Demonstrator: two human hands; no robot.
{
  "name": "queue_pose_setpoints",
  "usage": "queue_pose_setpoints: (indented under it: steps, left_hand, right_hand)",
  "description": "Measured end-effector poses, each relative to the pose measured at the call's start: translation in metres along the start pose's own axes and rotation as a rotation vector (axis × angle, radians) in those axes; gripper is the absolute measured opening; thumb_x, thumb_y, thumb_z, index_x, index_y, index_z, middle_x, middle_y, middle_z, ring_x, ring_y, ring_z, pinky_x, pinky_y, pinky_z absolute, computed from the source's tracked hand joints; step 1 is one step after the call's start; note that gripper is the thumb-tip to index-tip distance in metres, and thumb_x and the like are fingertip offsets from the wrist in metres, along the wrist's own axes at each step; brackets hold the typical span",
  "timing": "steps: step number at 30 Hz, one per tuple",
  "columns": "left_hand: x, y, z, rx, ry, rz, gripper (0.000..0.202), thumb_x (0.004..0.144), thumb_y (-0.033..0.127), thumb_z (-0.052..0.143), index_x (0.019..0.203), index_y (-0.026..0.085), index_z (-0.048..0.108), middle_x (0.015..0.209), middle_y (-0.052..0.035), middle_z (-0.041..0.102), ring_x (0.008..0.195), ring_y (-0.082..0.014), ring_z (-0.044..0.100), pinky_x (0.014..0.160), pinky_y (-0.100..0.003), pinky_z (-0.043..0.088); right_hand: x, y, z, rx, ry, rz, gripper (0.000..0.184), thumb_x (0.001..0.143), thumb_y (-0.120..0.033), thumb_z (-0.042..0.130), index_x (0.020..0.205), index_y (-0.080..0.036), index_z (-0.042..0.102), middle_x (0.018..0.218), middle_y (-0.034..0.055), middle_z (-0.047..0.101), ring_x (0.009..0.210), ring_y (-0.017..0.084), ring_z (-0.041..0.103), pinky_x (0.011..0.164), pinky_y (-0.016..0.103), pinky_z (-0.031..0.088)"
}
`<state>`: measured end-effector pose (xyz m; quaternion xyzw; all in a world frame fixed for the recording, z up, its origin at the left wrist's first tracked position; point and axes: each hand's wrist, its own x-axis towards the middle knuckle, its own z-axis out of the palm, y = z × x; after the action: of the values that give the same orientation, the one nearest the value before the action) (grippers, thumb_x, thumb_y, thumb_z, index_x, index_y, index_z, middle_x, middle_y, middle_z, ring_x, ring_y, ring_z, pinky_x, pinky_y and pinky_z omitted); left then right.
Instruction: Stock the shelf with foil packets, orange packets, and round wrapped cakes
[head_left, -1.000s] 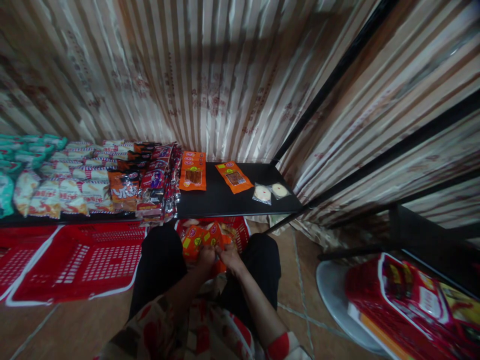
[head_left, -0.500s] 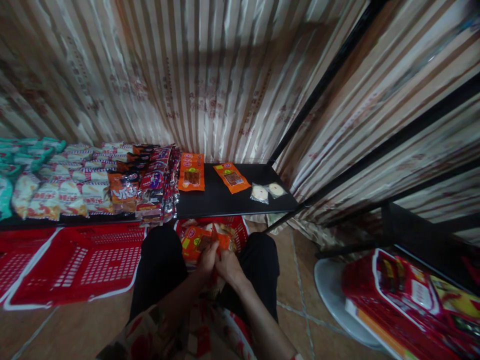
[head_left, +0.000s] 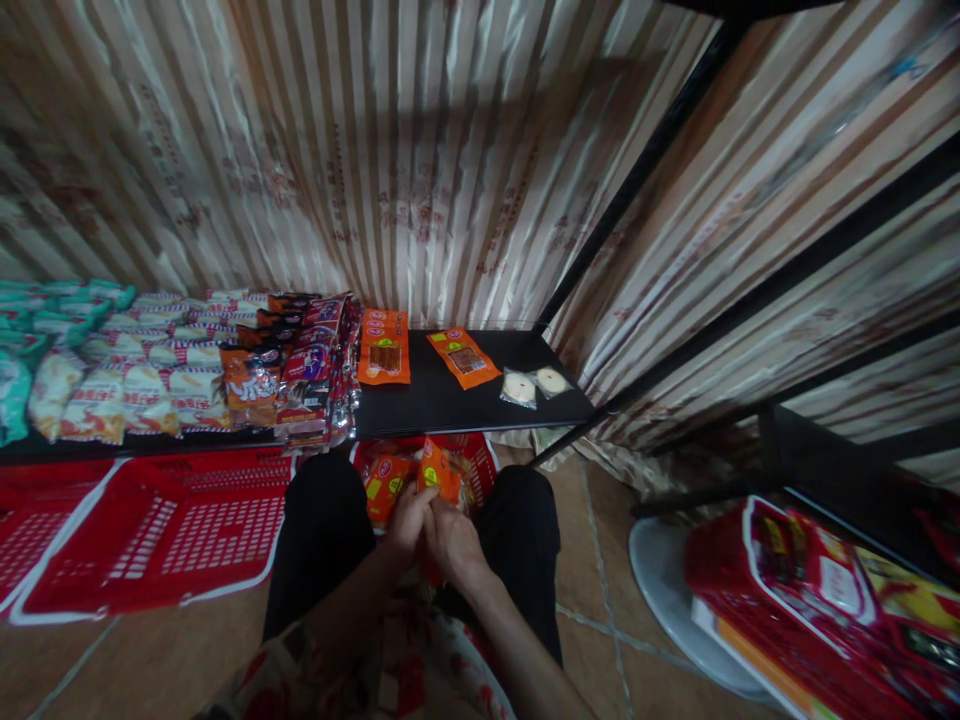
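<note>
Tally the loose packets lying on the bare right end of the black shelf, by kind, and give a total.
Orange packets: 2, one beside the stacked snack bags and one lying at an angle.
Clear packets with a round pale cake: 2, one and one, side by side.
Total: 4

- An orange snack packet (head_left: pixel 442 472), flat and glossy with a red oval logo and a yellow-green label near its top, stands tilted upright between the knees, pinched at its lower edge
- More orange snack packets (head_left: pixel 386 478) of the same print lie in a loose pile just left of it, inside a red plastic basket (head_left: pixel 484 458) on the floor in front of the low black shelf; their lower parts are hidden behind the knuckles
</note>
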<state>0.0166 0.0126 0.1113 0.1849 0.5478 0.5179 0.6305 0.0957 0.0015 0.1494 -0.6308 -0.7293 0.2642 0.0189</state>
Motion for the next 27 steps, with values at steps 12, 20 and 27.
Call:
queue_pose_setpoints:
  steps: [12, 20, 27]
  left_hand:
    - [0.003, 0.014, 0.0, -0.202, -0.015, -0.013, 0.027, 0.049, 0.016, 0.057, 0.076, 0.017, 0.058, 0.07, -0.0011, 0.066, 0.068, -0.0181, 0.063, 0.068, -0.029, 0.049]
    - [0.009, 0.015, -0.005, -0.241, -0.017, -0.041, 0.028, 0.052, 0.012, 0.054, 0.08, 0.018, 0.059, 0.07, -0.001, 0.068, 0.063, -0.0171, 0.064, 0.062, -0.028, 0.051]
    - [0.005, 0.023, -0.002, -0.15, -0.013, -0.042, 0.024, 0.057, 0.01, 0.054, 0.08, 0.016, 0.058, 0.069, -0.0013, 0.068, 0.063, -0.0161, 0.065, 0.06, -0.026, 0.051]
  right_hand:
    - [0.006, 0.022, 0.016, 0.133, 0.219, -0.1, 0.038, 0.09, -0.027, 0.037, 0.121, -0.016, 0.056, 0.109, 0.0111, 0.062, 0.1, 0.02, 0.058, 0.092, 0.028, 0.042]
    - [0.014, 0.039, 0.021, 0.233, 0.442, 0.077, 0.057, 0.081, -0.039, 0.05, 0.13, -0.011, 0.046, 0.124, 0.016, 0.053, 0.116, 0.027, 0.049, 0.099, 0.037, 0.038]
    - [0.027, 0.05, 0.027, 0.851, 0.354, 0.242, 0.049, 0.069, -0.055, 0.059, 0.097, -0.015, 0.062, 0.078, 0.0055, 0.069, 0.071, 0.021, 0.063, 0.064, 0.028, 0.048]
